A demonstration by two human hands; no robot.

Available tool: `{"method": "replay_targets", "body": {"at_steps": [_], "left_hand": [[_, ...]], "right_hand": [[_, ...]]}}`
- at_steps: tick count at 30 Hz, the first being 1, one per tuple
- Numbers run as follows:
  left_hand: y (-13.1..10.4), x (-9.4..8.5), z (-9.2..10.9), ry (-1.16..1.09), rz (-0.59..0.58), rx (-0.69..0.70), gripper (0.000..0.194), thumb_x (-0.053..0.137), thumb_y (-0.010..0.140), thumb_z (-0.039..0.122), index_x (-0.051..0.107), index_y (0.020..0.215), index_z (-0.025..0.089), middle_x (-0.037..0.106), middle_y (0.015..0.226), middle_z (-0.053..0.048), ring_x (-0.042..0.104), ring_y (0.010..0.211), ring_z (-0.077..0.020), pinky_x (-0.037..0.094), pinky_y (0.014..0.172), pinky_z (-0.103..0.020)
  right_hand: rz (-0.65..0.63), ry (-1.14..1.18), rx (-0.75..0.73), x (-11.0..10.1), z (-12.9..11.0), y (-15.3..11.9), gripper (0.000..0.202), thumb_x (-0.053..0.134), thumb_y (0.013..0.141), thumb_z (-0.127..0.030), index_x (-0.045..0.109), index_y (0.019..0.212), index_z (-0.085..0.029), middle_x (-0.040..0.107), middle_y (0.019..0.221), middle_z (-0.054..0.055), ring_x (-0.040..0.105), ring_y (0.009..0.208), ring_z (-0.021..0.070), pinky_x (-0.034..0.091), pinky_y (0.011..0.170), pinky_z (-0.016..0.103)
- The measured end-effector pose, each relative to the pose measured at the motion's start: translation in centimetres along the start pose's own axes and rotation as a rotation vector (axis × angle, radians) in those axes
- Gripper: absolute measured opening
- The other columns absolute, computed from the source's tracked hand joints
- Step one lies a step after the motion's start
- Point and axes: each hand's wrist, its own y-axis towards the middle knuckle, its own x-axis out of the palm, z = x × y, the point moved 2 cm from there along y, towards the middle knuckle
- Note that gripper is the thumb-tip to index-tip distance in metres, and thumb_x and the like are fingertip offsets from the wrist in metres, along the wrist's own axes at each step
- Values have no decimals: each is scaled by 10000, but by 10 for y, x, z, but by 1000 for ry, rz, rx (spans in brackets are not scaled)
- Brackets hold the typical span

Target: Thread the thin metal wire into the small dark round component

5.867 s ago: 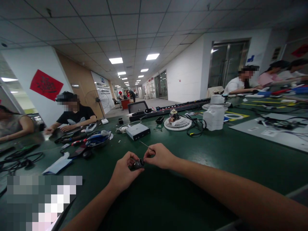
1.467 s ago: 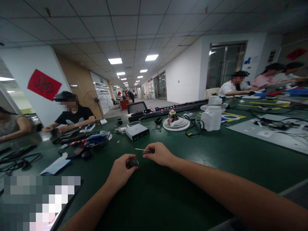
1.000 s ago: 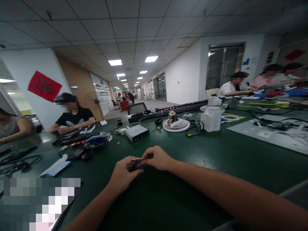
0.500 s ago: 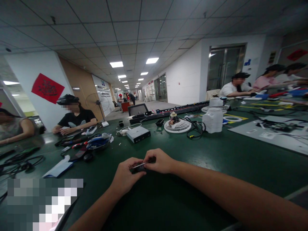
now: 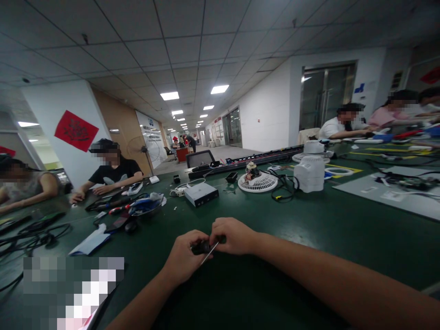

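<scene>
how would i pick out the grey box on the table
On the green table, look beyond the left hand and right hand. The grey box lies there, left of the round white grille. Its flat top, square corners and dark front edge set it apart from the slotted grille.

A silver-grey box (image 5: 201,194) lies flat on the green worktop (image 5: 292,215), a small black tray (image 5: 231,177) beyond it to the right. Next comes a round white fan grille (image 5: 263,184), then a black cable (image 5: 291,189) and a white plastic housing (image 5: 309,175). A light blue sheet (image 5: 90,240) lies to the left, and a person (image 5: 117,172) in a black T-shirt sits farther back.
</scene>
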Motion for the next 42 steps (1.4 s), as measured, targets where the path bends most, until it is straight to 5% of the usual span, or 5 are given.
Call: {"method": "replay_targets", "body": {"at_steps": [6, 13, 19, 31, 42], "left_hand": [[0, 3, 1, -166, -103, -58, 271, 720, 705, 220, 717, 976, 197, 729, 931, -29, 667, 876, -197, 519, 824, -309], [0, 1, 4, -34, -56, -11, 265, 735, 680, 217, 730, 944, 228, 725, 979, -30, 656, 922, -221, 507, 838, -321], [-1, 1, 5, -27, -16, -14, 251, 742, 669, 224, 704, 917, 214, 716, 922, -28, 656, 870, -211, 492, 777, -302], [2, 1, -5, -28, 72, -42, 253, 748, 656, 203, 650, 888, 197, 695, 912, -26, 650, 869, -210, 499, 788, -324], [3, -9, -18, 66, 182, -120, 176, 643, 708, 188, 580, 872, 194, 667, 849, -15, 653, 769, -189, 489, 696, -302]], "right_hand": [[-30, -130, -190, -8, -1, -3, 106, 611, 845, -213, 715, 862, -211, 651, 847, 38, 564, 831, 169, 416, 746, 278], [-21, 400, 356, 8, 6, 2, 237, 724, 661, -123, 593, 854, -160, 570, 715, -40, 530, 612, 94, 395, 538, 193], [-57, 653, 375, 11, 10, 4, 248, 749, 672, -172, 558, 831, -156, 557, 703, -49, 507, 612, 84, 398, 540, 188], [-64, 553, 473, 12, 17, 5, 250, 728, 755, -266, 582, 926, -156, 592, 753, -22, 534, 645, 109, 401, 552, 209], [-64, -166, 133, -14, 14, -4, 164, 548, 889, -246, 676, 987, -218, 686, 908, 34, 607, 810, 184, 398, 693, 284]]}}
